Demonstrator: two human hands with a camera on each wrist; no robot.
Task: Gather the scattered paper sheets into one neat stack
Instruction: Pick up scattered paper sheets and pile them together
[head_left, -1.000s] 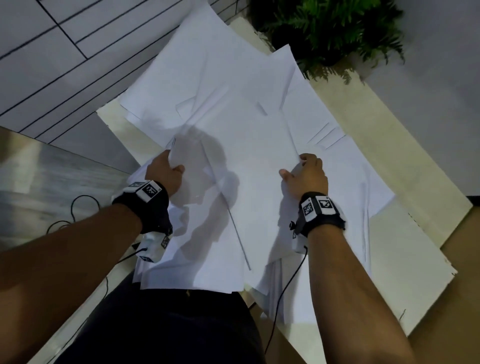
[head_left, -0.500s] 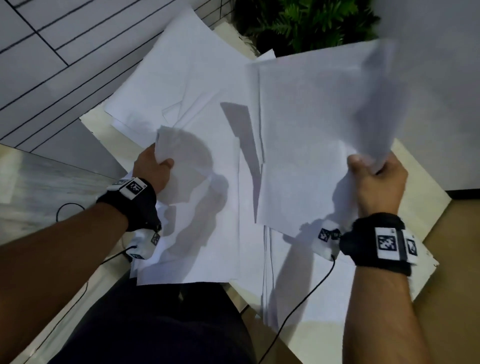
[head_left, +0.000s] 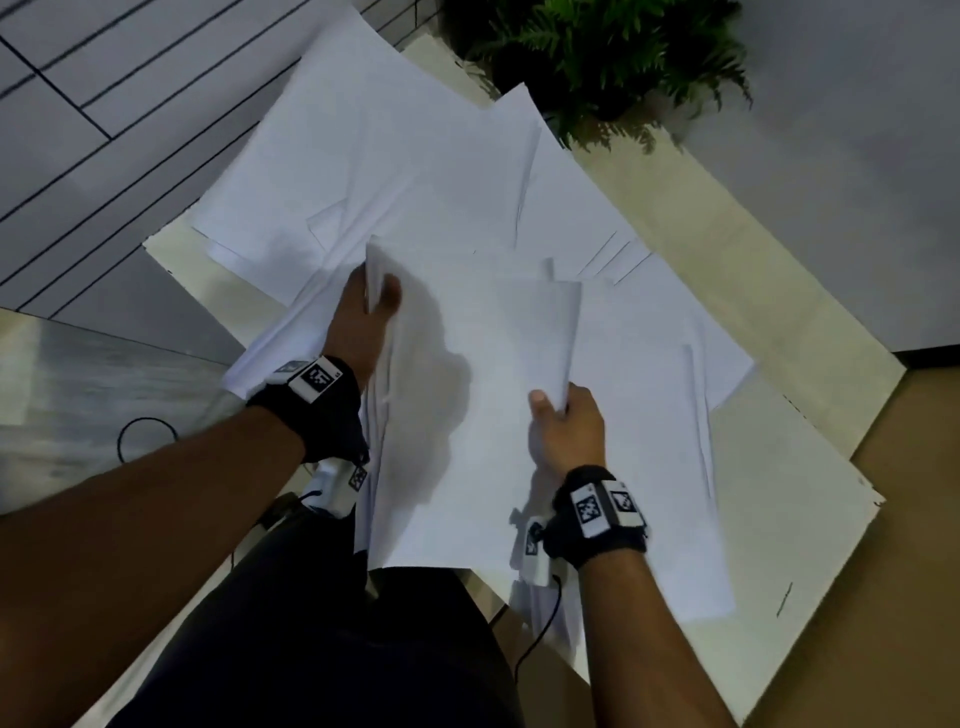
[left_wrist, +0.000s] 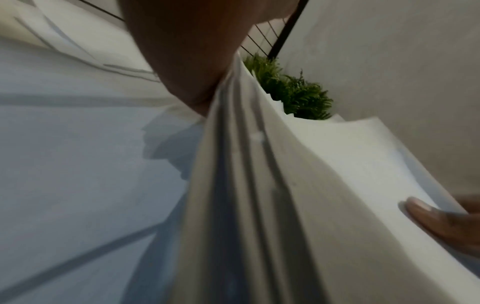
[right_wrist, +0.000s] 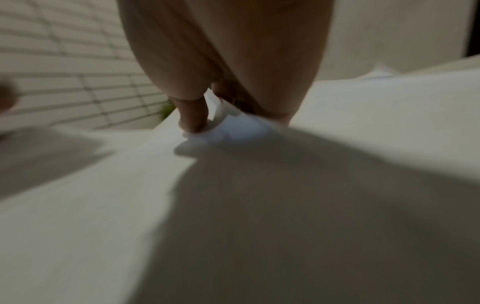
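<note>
The left hand has its thumb and fingers closed on the left edge of a bundle of white paper sheets; from the head view the thumb lies over the top sheet while the fingers are hidden behind the raised edge, and the left wrist view shows several layered sheet edges running straight out from the palm. The right hand pinches the right edge of the same bundle — the right wrist view shows a fingertip pressed onto a curled corner of paper, the thumb on the upper face. Between the two hands the bundle is lifted slightly off the surface, its right side curling upward, and it throws a dark shadow across its own middle. Under and beyond it, more loose white sheets lie fanned and overlapping at different angles, some hanging over the far left edge of the pale cream rectangular tabletop. Further sheets lie to the right of the held bundle. Both wrists carry black bands with white square-patterned tags and thin black cables. At the far end of the table stands a green fern-like plant — against a plain grey wall — and grey tiled flooring shows to the left.
</note>
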